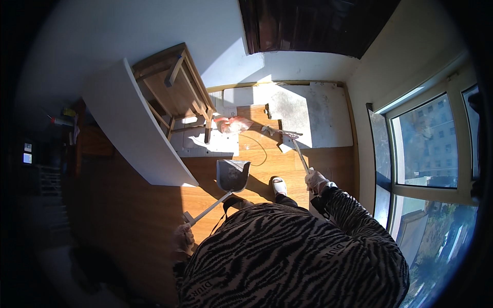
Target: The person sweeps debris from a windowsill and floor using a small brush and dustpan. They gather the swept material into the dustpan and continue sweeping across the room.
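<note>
My left hand [183,238], in shadow at the lower left, is closed round the long handle of a grey dustpan [232,176]. The pan rests near the wooden floor in front of my feet, its wide mouth pointing away from me. My right hand [317,183] grips the pale stick of a broom [300,154]. From there the stick runs forward to a broom head by the ragged edge of a white board area on the floor. A clear and red plastic bag [232,124] lies crumpled beyond the dustpan.
A wooden chair [174,87] leans tipped against a large white panel [133,123] on the left. Whitish boards [328,115] cover the far floor by the wall. A thin cable [265,154] loops near the bag. Windows [426,141] line the right side; a dark cabinet [313,23] hangs ahead.
</note>
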### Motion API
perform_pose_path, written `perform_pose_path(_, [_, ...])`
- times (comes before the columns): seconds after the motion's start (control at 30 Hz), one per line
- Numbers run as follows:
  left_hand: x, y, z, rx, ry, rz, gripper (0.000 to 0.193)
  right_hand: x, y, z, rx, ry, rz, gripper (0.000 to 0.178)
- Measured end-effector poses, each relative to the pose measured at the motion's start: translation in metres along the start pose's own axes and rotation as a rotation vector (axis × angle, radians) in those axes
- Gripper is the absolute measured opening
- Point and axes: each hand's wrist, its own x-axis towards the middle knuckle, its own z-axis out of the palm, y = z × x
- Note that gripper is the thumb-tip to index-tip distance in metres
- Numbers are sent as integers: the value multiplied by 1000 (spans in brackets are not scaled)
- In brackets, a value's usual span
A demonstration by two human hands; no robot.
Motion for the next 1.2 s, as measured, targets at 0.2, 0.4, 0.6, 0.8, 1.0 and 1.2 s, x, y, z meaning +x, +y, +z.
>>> perform_pose_path(0.2, [16,-2,0,-49,94,43,17,-80,-79,-57,816,145,62,26])
perform_pose_path(0.4, [24,17,-12,110,-4,66,17,-110,-64,-41,45,357,-175,15])
perform_pose_path(0.6, [21,17,-10,52,101,46,14,-129,-47,-1,-564,-79,31,7])
perform_pose_path(0.8, [23,36,9,17,15,3,14,-127,-63,-2,370,82,98,16])
perform_pose_path(1.0, [21,37,10,28,-1,20,13,-139,-90,-10,565,204,-216,22])
perform_pose_path(1.2, [13,36,8,61,90,16,13,-141,-104,-16,312,256,-386,23])
